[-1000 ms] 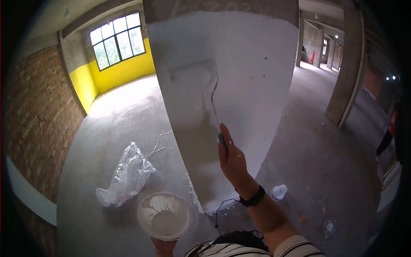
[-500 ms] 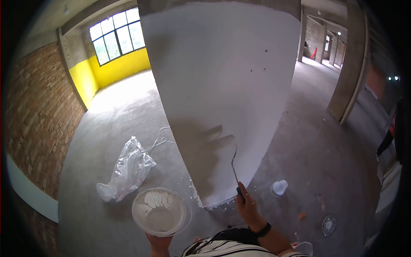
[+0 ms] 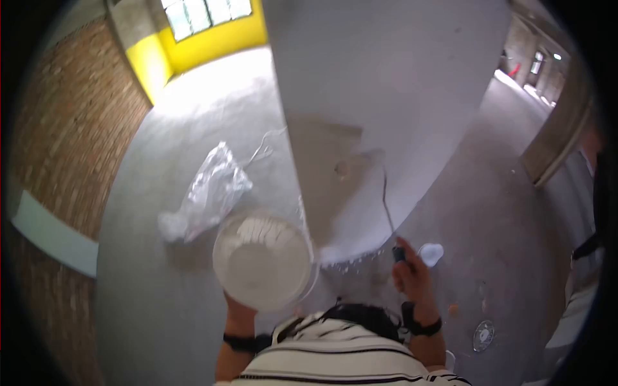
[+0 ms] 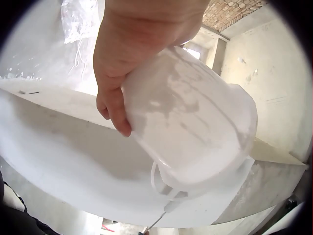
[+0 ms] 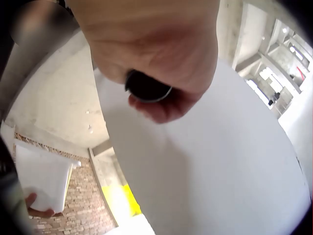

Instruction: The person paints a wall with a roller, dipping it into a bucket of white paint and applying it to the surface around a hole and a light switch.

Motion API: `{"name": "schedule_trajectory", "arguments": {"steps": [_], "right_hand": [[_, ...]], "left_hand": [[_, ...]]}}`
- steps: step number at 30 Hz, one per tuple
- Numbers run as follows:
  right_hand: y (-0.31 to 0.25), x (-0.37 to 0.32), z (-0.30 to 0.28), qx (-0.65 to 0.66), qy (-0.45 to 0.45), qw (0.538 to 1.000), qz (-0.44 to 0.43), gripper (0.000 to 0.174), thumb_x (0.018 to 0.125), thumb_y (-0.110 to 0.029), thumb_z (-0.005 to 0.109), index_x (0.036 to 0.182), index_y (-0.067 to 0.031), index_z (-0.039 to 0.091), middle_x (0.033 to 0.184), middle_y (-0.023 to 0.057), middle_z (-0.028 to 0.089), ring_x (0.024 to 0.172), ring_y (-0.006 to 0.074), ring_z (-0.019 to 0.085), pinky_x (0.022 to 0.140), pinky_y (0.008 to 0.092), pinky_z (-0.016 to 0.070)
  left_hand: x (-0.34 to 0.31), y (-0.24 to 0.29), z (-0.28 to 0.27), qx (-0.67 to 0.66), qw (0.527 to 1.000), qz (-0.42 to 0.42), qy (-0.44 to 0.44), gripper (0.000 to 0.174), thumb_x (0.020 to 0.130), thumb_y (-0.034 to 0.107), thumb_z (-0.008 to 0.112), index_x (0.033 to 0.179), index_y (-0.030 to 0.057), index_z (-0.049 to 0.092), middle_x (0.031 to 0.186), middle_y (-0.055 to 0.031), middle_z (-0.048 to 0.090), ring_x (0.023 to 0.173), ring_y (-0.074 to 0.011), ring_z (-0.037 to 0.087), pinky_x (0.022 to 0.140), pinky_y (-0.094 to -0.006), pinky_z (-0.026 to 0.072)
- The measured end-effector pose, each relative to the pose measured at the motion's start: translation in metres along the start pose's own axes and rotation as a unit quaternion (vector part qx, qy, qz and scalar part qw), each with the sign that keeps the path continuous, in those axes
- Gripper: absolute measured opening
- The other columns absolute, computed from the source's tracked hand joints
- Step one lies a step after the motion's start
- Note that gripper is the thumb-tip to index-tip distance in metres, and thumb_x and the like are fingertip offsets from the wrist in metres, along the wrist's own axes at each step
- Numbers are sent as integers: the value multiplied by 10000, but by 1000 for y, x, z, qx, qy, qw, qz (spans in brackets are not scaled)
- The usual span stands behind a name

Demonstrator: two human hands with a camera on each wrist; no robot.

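My left hand [image 3: 239,307] holds a white plastic bucket [image 4: 195,122] from below, fingers curled round its base in the left wrist view. Pale paint streaks the bucket's inner wall, and its mouth faces up in the head view. In my right hand [image 3: 414,278] is a paint roller, gripped by its dark handle [image 3: 399,253]; the right wrist view shows the handle's round black end [image 5: 148,87]. From it a thin bent rod [image 3: 386,196] leads up to the pale roller head [image 3: 362,162], which overlaps the lower part of a white-painted column [image 3: 399,71].
A clear plastic bag [image 3: 215,186] lies on the concrete floor left of the column. White paint specks line the column's foot. To the right on the floor are a white cup-like item [image 3: 431,255] and a clear round lid [image 3: 483,336]. A brick wall [image 3: 84,116] stands left.
The roller has come down from high on the column to its lower part, my right hand dropping with it. The head view has tilted down. My left hand still holds the bucket.
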State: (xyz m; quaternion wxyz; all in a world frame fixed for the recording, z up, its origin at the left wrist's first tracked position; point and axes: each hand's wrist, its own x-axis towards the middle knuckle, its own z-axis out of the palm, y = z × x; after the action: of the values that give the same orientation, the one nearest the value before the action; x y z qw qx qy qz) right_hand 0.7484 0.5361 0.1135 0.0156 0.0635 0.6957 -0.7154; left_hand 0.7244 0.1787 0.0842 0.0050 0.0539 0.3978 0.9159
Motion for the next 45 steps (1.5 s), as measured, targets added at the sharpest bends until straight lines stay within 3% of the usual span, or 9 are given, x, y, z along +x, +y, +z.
{"name": "schedule_trajectory", "arguments": {"steps": [2, 5, 7, 14, 29, 33, 39, 42, 45], "right_hand": [[-14, -13, -10, -5, -37, 999, 37, 504, 946, -67, 575, 1437, -84, 458, 733, -44, 534, 542, 33, 419, 495, 165, 327], [-29, -20, -19, -53, -115, 992, -9, 493, 909, -22, 596, 1393, -62, 510, 724, -1, 560, 570, 52, 464, 520, 199, 388], [-43, -21, -15, -265, -179, 917, -239, 495, 855, 14, 628, 1341, -51, 563, 735, 72, 600, 585, 101, 518, 558, 240, 440], [-73, -25, 28, -432, -263, 848, -159, 450, 912, -115, 622, 1353, -180, 560, 751, 98, 631, 593, 297, 582, 580, 380, 495], [-63, -31, 58, -488, -283, 820, -97, 433, 989, -255, 515, 1405, -147, 468, 761, 179, 639, 604, 380, 603, 557, 464, 479], [-60, -30, 59, -511, -296, 803, -75, 432, 992, -257, 510, 1411, -164, 462, 790, 180, 648, 632, 372, 614, 590, 461, 488], [-52, -20, 43, -335, -305, 891, -29, 464, 991, -203, 511, 1449, -230, 437, 749, 155, 616, 612, 281, 581, 621, 382, 486], [-51, -12, 24, -280, -326, 901, 62, 472, 1001, -190, 499, 1467, -197, 426, 681, 87, 563, 532, 165, 516, 538, 290, 445], [-43, -12, 9, -25, -332, 921, 200, 460, 1016, -192, 473, 1469, -129, 423, 675, 14, 521, 492, 78, 455, 463, 215, 380]], "left_hand": [[15, -2, -14, -142, 988, -6, 61, 634, 1000, 480, 380, 1465, 51, 353, 1436, -163, 461, 1302, -312, 477, 1060, -501, 434], [13, 3, -19, -17, 998, 25, 49, 608, 1003, 458, 363, 1454, 50, 377, 1420, -164, 481, 1275, -301, 506, 1047, -483, 451], [6, 6, -11, -27, 997, 17, 64, 610, 1001, 464, 355, 1447, 51, 392, 1405, -160, 498, 1256, -301, 523, 1041, -473, 455], [1, 10, 1, -33, 994, -47, 88, 635, 990, 506, 344, 1425, 51, 431, 1360, -135, 549, 1225, -278, 554, 1026, -433, 459], [-7, -11, -32, 76, 985, -71, 135, 640, 973, 529, 410, 1364, 27, 484, 1303, -128, 592, 1188, -247, 583, 1006, -406, 472], [-4, -6, -31, 124, 982, -70, 126, 640, 974, 530, 405, 1366, 30, 480, 1311, -142, 582, 1185, -260, 582, 998, -412, 483], [6, -2, -11, -20, 994, -39, 96, 619, 996, 487, 343, 1414, 40, 431, 1371, -149, 533, 1229, -287, 546, 1009, -456, 471], [13, -10, -5, -60, 990, -42, 117, 581, 999, 456, 347, 1406, 53, 443, 1355, -142, 546, 1222, -296, 551, 992, -463, 486], [19, -9, 1, -76, 988, -36, 128, 557, 1001, 434, 352, 1399, 55, 449, 1344, -139, 553, 1216, -298, 555, 989, -457, 491]]}}
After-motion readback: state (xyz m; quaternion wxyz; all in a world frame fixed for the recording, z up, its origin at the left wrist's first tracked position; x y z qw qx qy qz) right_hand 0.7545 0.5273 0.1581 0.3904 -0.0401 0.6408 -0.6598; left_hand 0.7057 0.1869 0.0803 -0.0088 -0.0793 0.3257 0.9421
